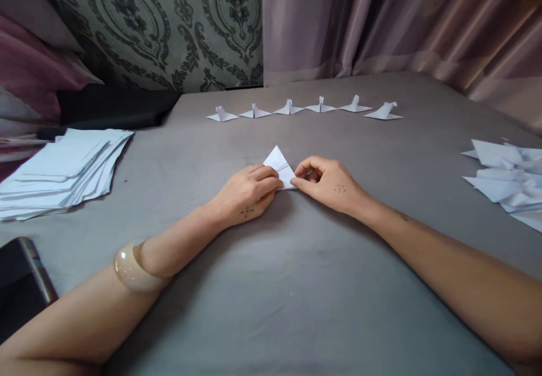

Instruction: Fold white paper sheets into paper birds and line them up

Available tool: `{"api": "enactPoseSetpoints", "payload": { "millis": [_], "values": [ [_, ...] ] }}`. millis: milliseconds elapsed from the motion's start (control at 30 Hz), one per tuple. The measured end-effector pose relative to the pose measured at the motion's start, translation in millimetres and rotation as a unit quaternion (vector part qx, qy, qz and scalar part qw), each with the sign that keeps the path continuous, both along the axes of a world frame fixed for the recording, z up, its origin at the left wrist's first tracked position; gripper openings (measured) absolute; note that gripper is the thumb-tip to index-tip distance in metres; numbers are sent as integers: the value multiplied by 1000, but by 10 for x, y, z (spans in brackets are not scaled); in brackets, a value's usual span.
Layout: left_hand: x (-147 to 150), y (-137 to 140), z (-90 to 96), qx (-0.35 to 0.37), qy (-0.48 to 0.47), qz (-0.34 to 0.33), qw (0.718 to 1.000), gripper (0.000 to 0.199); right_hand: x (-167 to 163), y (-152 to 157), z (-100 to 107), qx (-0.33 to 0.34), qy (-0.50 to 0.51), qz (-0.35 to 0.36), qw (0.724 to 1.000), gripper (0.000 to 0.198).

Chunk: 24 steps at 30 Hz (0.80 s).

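A white sheet of folded paper point(279, 162), triangular in outline with its tip pointing away from me, lies at the middle of the grey surface. My left hand point(253, 191) covers its left side, fingers curled and pressed onto the paper. At the lower right corner, my right hand point(328, 183) pinches the edge between thumb and forefinger. Creases run across the visible face of the paper. The left part of the paper is hidden under my left fingers.
Several folded paper birds point(289, 108) stand in a row at the back. A stack of white paper point(63, 167) lies at left, above a dark phone point(25, 280). More folded paper pieces point(508, 181) are heaped at right. Curtains point(322, 26) hang behind the grey surface point(271, 302).
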<state>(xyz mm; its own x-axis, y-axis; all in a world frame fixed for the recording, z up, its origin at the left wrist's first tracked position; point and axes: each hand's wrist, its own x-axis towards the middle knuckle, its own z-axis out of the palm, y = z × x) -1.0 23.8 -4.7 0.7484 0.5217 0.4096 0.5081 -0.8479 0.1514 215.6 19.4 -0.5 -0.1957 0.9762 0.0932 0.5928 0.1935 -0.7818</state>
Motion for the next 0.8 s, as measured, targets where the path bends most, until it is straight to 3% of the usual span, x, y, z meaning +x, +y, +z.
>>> {"api": "enactPoseSetpoints", "payload": {
  "millis": [167,233,300,400,567,667,800],
  "values": [
    [-3,-8,17,21,-43,35,998,19,-27,-2,-36,-5,60,34,998,25],
    [-12,-11,34,60,-90,100,989,26,-28,-19,-38,47,40,43,997,22],
    [-26,-10,47,98,-118,159,975,45,-19,-45,-21,140,-12,61,988,13],
    [-58,-5,50,123,-105,179,971,57,5,-83,22,286,-126,91,945,21],
    [-111,5,50,172,-24,102,980,12,30,-91,23,424,-236,107,868,31],
    [-120,12,58,162,17,58,985,13,28,-82,-22,415,-264,124,862,30],
    [-112,20,52,125,35,40,991,12,26,-106,-54,327,-290,146,888,25]
  ]
}}
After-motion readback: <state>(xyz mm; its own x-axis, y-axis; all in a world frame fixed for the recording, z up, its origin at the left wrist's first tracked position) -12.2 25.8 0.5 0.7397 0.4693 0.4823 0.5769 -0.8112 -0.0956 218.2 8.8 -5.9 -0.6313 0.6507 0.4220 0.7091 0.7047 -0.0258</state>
